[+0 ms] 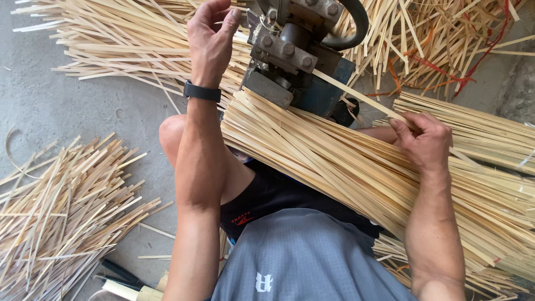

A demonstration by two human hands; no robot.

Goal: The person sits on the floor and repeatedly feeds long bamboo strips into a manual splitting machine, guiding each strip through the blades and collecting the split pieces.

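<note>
concrete floor (72, 106), right hand (423, 139) around bamboo strip (356, 95) at metal machine (295, 50)

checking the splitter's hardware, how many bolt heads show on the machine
5 show on the machine: three on the grey front plate, two on the top block. The hands and strips may hide others.

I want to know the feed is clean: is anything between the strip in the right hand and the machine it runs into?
Nothing visible. The bamboo strip runs free from the right hand to the machine, passing above the bundle across the lap.
</note>
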